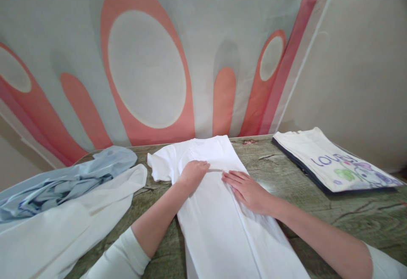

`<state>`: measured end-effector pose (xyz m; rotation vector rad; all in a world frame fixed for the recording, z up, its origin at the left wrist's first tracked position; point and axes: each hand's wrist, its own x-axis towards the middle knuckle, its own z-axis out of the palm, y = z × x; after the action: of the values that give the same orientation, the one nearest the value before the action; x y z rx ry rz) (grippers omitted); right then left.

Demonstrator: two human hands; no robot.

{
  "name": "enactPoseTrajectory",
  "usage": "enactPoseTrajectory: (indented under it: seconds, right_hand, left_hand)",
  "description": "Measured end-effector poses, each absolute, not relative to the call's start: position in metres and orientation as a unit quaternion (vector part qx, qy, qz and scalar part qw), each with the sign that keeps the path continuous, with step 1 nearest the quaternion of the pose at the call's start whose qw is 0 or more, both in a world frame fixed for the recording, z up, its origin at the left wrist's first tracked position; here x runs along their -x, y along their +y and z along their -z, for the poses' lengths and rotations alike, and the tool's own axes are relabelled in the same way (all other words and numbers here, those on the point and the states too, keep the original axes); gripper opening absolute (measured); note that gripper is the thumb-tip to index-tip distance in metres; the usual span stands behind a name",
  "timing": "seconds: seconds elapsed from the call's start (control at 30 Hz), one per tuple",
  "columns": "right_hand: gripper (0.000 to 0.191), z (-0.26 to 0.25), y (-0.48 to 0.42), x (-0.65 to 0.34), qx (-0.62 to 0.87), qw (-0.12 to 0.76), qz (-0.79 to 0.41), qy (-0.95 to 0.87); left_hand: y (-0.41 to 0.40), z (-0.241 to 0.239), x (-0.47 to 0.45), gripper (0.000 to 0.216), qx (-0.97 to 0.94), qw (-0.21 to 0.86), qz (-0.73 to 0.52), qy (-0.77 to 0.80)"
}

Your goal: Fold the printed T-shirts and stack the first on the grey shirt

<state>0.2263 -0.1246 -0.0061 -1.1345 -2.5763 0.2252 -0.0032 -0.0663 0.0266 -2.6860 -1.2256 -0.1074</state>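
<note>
both hands [219,181] flat on white t-shirt [222,224]

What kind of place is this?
Probably a clothes-folding station, maybe at home: a white T-shirt lies flat on a wood-grain table, loose garments heap at left, and a folded stack sits at right.

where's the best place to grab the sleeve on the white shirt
Pinch the outer hem of the short sleeve of the white shirt, probably coming from the left with the left hand. The sleeve lies flat and sticks out past the body, clear of both hands; the right hand lies flat on the middle.
</note>
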Motion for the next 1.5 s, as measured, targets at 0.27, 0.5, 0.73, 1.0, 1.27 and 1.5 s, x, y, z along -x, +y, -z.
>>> enactPoseTrajectory:
  seconds: [0.27, 0.5, 0.73, 1.0, 1.27, 1.5]
  right_hand:
    - [0.053, 0.000, -0.132, -0.226, 0.410, 0.124, -0.097, -0.898]
    - [0.062, -0.004, -0.141, -0.227, 0.407, 0.112, -0.093, -0.902]
    - [0.061, -0.010, -0.133, -0.232, 0.423, 0.139, -0.093, -0.891]
    - [0.073, 0.013, -0.128, -0.237, 0.520, 0.103, -0.036, -0.847]
    - [0.075, 0.004, -0.104, -0.218, 0.545, 0.115, -0.025, -0.830]
    - [0.079, 0.014, -0.095, -0.214, 0.516, 0.098, -0.032, -0.850]
  left_hand:
    - [-0.073, -0.028, 0.004, 0.026, 0.913, 0.085, 0.020, -0.398]
    - [-0.074, -0.031, 0.009, 0.024, 0.910, 0.074, 0.019, -0.408]
    - [-0.083, -0.036, 0.004, 0.034, 0.898, 0.076, 0.012, -0.433]
    - [-0.094, -0.024, -0.012, 0.043, 0.867, 0.115, 0.014, -0.485]
    - [-0.096, -0.016, -0.015, 0.049, 0.854, 0.116, -0.002, -0.507]
    - [-0.096, -0.014, -0.014, 0.053, 0.847, 0.115, -0.002, -0.519]
